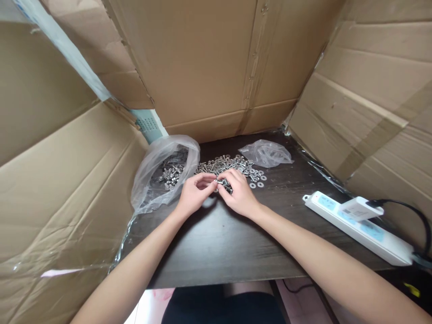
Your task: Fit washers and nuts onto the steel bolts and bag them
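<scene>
My left hand [195, 193] and my right hand [238, 191] meet fingertip to fingertip just in front of a pile of loose metal bolts and washers [211, 167]. Thumb and fingers of my right hand close around a bolt [221, 182], with more bolts showing under its curled fingers. My left thumb and fingers pinch together at the bolt's end; whatever small part they hold is hidden. Left of the hands, an open clear plastic bag [143, 191] lies on its side with bolts and nuts [172, 175] in its mouth.
A second, crumpled plastic bag [266, 153] lies behind the pile on the right. Several flat washers [260, 184] are scattered near it. A white power strip [357, 227] with a plugged-in adapter and black cable is at the right. Cardboard walls [209, 63] surround the dark table [216, 252].
</scene>
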Tool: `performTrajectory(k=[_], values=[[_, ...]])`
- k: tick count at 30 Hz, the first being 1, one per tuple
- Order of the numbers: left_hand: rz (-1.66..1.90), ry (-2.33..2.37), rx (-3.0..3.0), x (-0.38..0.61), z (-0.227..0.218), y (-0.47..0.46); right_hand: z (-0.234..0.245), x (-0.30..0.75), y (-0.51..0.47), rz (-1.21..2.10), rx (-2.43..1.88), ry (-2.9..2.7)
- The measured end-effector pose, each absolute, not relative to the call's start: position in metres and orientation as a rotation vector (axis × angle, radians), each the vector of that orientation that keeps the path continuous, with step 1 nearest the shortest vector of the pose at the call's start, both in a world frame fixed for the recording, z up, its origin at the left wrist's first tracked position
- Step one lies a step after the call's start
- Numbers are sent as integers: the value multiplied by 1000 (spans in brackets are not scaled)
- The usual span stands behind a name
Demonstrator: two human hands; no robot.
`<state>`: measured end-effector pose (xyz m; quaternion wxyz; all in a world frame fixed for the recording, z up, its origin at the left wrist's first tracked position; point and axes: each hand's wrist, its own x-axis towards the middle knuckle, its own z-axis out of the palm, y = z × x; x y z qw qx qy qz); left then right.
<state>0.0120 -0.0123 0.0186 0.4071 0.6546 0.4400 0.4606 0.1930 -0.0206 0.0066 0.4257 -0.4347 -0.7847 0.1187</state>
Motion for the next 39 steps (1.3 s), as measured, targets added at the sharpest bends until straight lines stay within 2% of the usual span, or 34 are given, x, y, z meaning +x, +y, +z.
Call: performTrajectory(k=[5, 8, 15, 19, 23, 27, 29, 32, 35, 39], values=[[1419, 1338, 2259, -12, 46, -14, 10, 192, -23, 318, -1040, -1871], [1607, 1611, 2238, -38, 54, 0, 12, 193, -24, 311, -1011, -1818], [1083, 2070, 2231, -76, 30, 27, 11, 194, -21, 330, -1014, -1775], [963, 2145, 2235, -75, 25, 26, 9, 194, -20, 364, -1044, -1792], [1128, 2073, 2237, -68, 32, 20, 7, 195, -20, 402, -1068, -1838], [1412, 1667, 2423, -49, 38, 9, 5, 194, -19, 383, -1111, -1983], [1315, 1470, 2518, -36, 35, 2, 3, 194, -19, 352, -1155, -2070], [976, 1274, 2624, -17, 25, -4, 1, 195, -19, 256, -1222, -2139], [781, 1292, 2704, -7, 16, -4, 0, 195, -18, 190, -1281, -2141], [696, 1375, 2699, -4, 11, -2, -1, 195, -17, 195, -1320, -2135]])
